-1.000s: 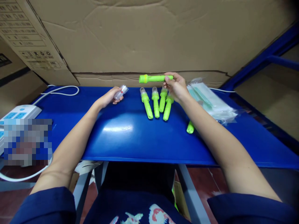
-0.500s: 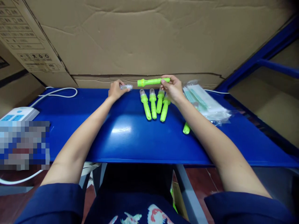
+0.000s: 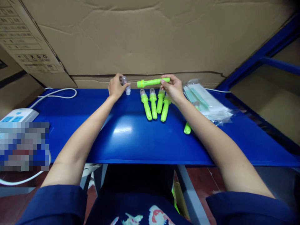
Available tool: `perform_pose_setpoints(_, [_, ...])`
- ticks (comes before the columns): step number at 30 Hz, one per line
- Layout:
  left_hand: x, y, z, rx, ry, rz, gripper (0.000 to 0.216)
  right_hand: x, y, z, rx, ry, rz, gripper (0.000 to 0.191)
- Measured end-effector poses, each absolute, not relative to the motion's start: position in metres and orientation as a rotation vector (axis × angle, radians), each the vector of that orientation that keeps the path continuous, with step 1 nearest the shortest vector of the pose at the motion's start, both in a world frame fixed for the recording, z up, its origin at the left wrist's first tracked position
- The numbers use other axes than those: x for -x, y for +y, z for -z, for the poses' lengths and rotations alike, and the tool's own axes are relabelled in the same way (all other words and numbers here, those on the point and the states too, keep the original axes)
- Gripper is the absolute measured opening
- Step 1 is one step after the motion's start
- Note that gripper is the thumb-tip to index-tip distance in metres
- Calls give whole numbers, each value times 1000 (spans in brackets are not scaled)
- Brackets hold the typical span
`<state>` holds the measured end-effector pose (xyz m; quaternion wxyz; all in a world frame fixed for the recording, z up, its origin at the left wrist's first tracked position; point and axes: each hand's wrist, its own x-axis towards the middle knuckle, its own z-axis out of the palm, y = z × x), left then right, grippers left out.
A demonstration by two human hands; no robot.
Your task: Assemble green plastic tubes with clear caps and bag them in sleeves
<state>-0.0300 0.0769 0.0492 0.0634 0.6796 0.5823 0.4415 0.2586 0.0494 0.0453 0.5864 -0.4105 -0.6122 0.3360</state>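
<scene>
My left hand is closed on a small clear vial with a white cap, held upright with the cap pointing down, just over the far edge of the blue table. My right hand pinches one end of a lime-green tube, holding it level above the table with its wider end pointing left toward the vial. Below it, several green tubes with clear caps lie side by side. Another green tube shows partly under my right forearm.
Clear plastic bags of packaged parts lie at the right. A white power strip and its white cable are at the left. Cardboard boxes wall the back. A blue frame rail rises at right.
My left hand carried the vial from mid-table to the far edge and turned it cap-down. My right hand kept the green tube almost still.
</scene>
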Motion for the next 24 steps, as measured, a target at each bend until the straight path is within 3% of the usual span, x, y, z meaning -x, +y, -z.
perform_pose_setpoints(8, [89, 78, -48, -1809, 1810, -1707, 64, -260, 51, -37, 950, -1363, -796, 55])
perform_pose_setpoints(15, [140, 74, -21, -1855, 1981, -1418, 71, -256, 45, -40, 952, -1401, -817, 47])
perform_pose_setpoints(19, [129, 66, -20, -1857, 2071, -1474, 78, -255, 41, -46, 952, -1443, -790, 50])
perform_pose_setpoints(24, [76, 36, -39, -2240, 1817, -1507, 50, -253, 36, -55, 969, -1480, -730, 59])
